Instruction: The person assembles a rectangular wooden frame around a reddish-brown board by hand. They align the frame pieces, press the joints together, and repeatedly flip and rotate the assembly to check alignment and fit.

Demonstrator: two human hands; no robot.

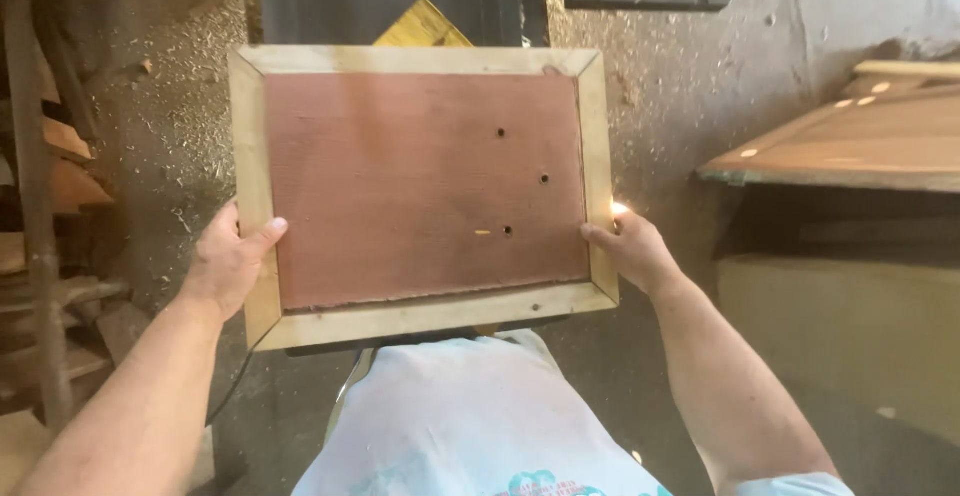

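- Framed board: held flat at chest height, pale frame joined all round, three holes in red panel
- Left hand: fingers clamped on left rail
- Right hand: fingers gripping right rail

I read this as a woodworking shop: pale sawdust and shavings cover the floor, rough stacked timber offcuts sit at left, and a reddish-brown framed wooden panel rests on a bench at right.

No packages, labels, signs or screens visible.
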